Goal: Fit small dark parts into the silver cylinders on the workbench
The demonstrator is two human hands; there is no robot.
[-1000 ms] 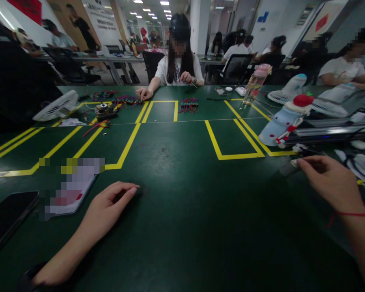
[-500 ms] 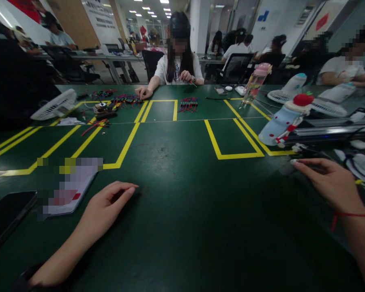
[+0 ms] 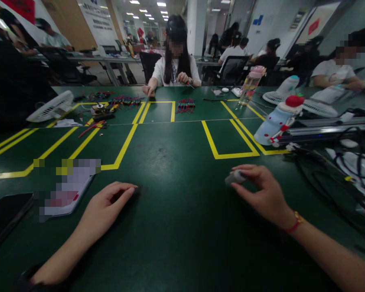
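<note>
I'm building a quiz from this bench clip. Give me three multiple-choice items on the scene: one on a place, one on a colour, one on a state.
1. Where does the small grey object lie?
A. Under the right hand's fingertips, just below the yellow tape rectangle
B. Beside the white fan at far left
C. On the dark phone

2. What colour is the band on the right wrist?
A. Blue
B. Red
C. White

3. How is the left hand?
A. Lifted, gripping a cable
B. Palm up, holding a bottle
C. Resting palm down on the green table, holding nothing

Answers:
1. A, since the right hand touches the object near the yellow tape rectangle.
2. B, since a red band circles that wrist.
3. C, since the hand lies loosely curled on the green table with nothing in it.
</note>
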